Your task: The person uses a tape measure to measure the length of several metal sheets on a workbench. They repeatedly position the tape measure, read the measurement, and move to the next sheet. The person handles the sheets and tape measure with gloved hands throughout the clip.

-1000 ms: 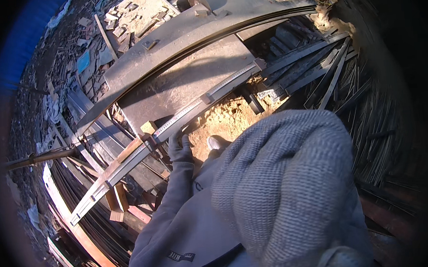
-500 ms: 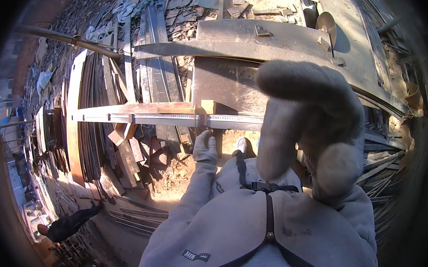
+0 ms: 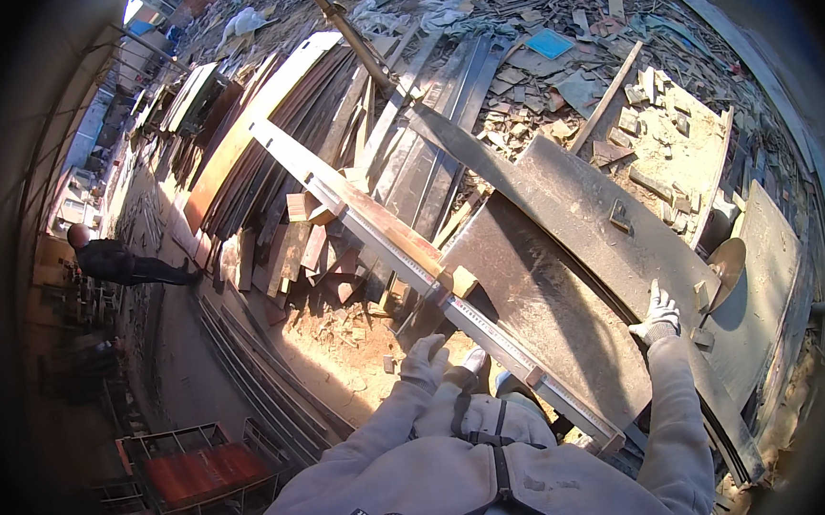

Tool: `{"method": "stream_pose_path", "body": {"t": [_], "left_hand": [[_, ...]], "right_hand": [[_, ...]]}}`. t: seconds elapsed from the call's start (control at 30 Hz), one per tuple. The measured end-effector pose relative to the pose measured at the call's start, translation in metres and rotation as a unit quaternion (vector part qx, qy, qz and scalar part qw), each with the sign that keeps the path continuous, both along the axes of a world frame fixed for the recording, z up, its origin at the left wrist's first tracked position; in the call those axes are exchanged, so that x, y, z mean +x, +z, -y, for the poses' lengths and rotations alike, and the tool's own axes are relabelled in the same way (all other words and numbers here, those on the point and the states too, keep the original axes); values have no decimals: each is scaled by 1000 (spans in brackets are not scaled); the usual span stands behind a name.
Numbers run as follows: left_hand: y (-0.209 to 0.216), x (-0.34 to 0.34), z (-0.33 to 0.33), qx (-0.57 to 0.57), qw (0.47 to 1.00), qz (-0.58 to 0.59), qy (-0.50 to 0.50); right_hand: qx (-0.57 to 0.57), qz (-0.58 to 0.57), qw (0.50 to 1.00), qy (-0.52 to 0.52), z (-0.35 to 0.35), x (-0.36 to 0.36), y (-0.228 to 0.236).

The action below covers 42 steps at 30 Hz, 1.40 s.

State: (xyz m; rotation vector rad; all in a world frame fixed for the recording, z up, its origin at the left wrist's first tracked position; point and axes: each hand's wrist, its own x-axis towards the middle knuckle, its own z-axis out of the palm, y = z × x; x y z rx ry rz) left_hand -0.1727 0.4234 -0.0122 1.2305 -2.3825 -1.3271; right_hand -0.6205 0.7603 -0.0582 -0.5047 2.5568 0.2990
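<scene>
A light work glove covers my left hand [image 3: 426, 364], which hangs just on the near side of a long rail [image 3: 373, 246] with a measuring tape scale along it. Its fingers are stretched out, and nothing shows in them. My right hand [image 3: 658, 320], also gloved, rests with fingers spread at the near edge of a long dark board [image 3: 582, 217]. Along the rail's far side runs a wooden strip [image 3: 393, 222], with a small wood block [image 3: 463, 281] at its end. A brown sheet panel [image 3: 529, 288] lies between the rail and the dark board.
A round saw blade [image 3: 727, 269] stands up right of my right hand. Stacked boards [image 3: 252, 154] and wood offcuts [image 3: 312, 250] lie at left. Scrap pieces [image 3: 535, 96] cover the far ground. A person [image 3: 111, 259] in dark clothes is at far left, above a red-topped metal frame [image 3: 203, 473].
My right hand has come down from close in front of the camera onto the long dark board. The view has turned, so the rail now slants. My left hand stays near the rail.
</scene>
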Motion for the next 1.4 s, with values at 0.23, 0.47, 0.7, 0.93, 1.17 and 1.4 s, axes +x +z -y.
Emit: {"method": "stream_pose_path", "body": {"t": [0.23, 0.47, 0.7, 0.93, 1.17, 1.4], "left_hand": [[8, -23, -28, 31, 999, 9, -23], [1, -61, -35, 124, 992, 27, -17], [-7, -172, -27, 385, 918, -44, 82], [33, -195, -73, 570, 781, -230, 110], [-14, -171, -72, 500, 834, -228, 55], [-19, -119, -53, 489, 813, -315, -29]], "right_hand": [[43, 31, 998, 39, 7, -3, -1], [-38, 103, 993, 39, 8, 33, 21], [-200, 312, 927, 57, -42, 96, 71], [-324, 497, 794, -129, -88, 200, 122], [-407, 468, 745, -244, -84, 300, 87], [-449, 417, 754, -238, -55, 403, 80]]}}
